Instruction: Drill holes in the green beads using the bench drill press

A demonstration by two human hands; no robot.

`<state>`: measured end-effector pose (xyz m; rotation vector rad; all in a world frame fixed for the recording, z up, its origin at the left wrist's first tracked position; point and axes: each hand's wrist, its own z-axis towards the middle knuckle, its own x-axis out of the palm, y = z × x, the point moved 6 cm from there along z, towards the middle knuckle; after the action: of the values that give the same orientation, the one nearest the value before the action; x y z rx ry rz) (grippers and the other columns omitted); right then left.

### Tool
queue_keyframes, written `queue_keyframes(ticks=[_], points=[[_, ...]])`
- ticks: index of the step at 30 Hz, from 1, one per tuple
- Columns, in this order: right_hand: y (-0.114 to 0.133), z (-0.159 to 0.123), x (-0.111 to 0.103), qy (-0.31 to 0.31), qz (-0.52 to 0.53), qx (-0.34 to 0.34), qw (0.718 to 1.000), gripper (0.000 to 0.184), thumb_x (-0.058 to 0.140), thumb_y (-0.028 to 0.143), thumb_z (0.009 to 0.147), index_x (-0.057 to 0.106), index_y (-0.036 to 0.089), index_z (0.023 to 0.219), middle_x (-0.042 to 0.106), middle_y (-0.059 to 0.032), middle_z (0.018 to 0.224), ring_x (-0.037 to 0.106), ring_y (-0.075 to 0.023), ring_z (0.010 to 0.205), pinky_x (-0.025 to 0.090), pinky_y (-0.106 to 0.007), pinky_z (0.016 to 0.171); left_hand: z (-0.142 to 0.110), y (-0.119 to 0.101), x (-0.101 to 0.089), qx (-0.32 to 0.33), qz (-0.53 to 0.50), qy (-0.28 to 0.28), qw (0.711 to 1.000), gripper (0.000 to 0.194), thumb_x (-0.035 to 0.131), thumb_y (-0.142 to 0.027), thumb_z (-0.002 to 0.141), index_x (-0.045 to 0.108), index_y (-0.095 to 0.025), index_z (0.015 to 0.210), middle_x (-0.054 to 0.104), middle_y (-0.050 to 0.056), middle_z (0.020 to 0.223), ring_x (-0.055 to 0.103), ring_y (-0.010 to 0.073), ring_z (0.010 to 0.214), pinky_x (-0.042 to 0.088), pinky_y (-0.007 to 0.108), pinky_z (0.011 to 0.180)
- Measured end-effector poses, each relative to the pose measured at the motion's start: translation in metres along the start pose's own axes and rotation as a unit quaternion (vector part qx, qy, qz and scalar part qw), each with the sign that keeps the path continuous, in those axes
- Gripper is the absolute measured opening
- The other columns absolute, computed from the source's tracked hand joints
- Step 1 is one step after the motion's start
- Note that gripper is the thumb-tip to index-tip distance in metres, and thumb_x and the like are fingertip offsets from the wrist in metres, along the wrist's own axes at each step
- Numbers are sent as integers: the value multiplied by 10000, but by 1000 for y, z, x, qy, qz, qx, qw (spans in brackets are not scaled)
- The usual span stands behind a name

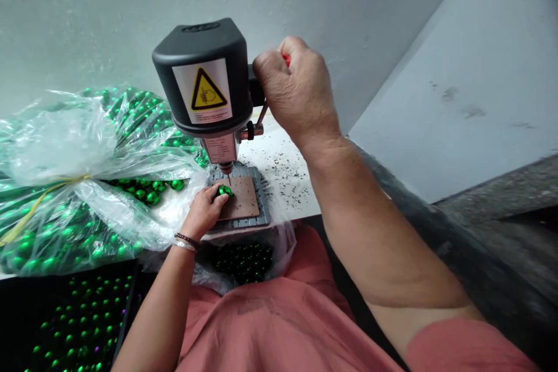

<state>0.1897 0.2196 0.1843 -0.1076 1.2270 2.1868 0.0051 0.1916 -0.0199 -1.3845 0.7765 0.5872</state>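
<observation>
Between the thumb and fingers of my left hand (204, 210) is a shiny green ball (225, 190), held on a brown board (246, 197). The thin drill bit (229, 179) of a small black drill press (203, 75) points down right at the ball; whether it touches cannot be made out. Up to the right, my right hand (300, 84) is wrapped in a fist round the press's feed lever (263, 111), with a bit of red showing between the fingers. The board lies on the dark grey base (264, 212) of the press.
Clear plastic bags (65, 145) full of green balls lie to the left. A dark tray (126, 308) of green balls sits at lower left. An open bag (283, 250) with dark balls hangs at my lap. Dark shavings litter the white table (300, 192); a wall stands behind.
</observation>
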Motion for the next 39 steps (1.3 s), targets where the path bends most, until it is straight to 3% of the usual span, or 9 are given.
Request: queue_keyframes(ticks=[7, 13, 15, 20, 28, 34, 39], points=[[0, -1, -1, -6, 17, -1, 1000, 369, 505, 285, 826, 266, 191, 560, 306, 53, 528, 218, -56, 555, 272, -235, 563, 3, -6, 5, 6, 57, 10, 998, 337, 490, -300, 819, 621, -202, 1113, 644, 90, 1109, 541, 235, 1073, 388, 352, 946], [1, -3, -1, -8, 21, -16, 1000, 371, 505, 294, 824, 259, 198, 562, 312, 51, 529, 220, -62, 554, 280, -240, 564, -1, -16, 2, -25, 179, -33, 983, 363, 518, -277, 807, 603, -197, 1151, 588, 148, 1207, 486, 343, 1127, 336, 495, 944], [1, -3, -2, -11, 20, -20, 1000, 369, 500, 289, 826, 255, 201, 565, 305, 53, 534, 226, -63, 558, 290, -244, 577, 0, -18, 2, -24, 192, -24, 981, 368, 514, -282, 807, 601, -196, 1154, 588, 147, 1204, 487, 354, 1122, 336, 498, 936], [1, -5, -2, -15, 18, -12, 1000, 368, 506, 280, 822, 259, 196, 563, 303, 53, 537, 232, -58, 564, 272, -243, 577, 6, -15, 7, -5, 154, 21, 988, 367, 528, -311, 803, 613, -171, 1132, 579, 146, 1195, 505, 306, 1129, 362, 433, 957], [-1, -8, -3, -9, 32, -27, 999, 344, 489, 307, 825, 264, 200, 589, 303, 51, 549, 243, -62, 560, 274, -249, 576, 9, -5, 13, -13, 64, -22, 998, 433, 586, -365, 768, 611, -198, 1166, 588, 110, 1194, 521, 252, 1109, 365, 399, 985], [-4, -34, -10, -29, 76, -81, 993, 308, 484, 435, 799, 349, 192, 666, 332, 50, 567, 301, -46, 537, 269, -220, 515, 7, -3, 14, -16, 78, -30, 996, 414, 584, -387, 771, 628, -208, 1141, 601, 97, 1193, 518, 260, 1105, 363, 414, 978], [-13, -58, -13, -56, 75, -94, 991, 213, 521, 350, 779, 402, 192, 700, 343, 74, 557, 294, -16, 499, 304, -173, 494, 6, -3, 15, -8, 100, -37, 994, 377, 574, -400, 783, 643, -217, 1105, 616, 86, 1169, 521, 269, 1090, 366, 424, 966]])
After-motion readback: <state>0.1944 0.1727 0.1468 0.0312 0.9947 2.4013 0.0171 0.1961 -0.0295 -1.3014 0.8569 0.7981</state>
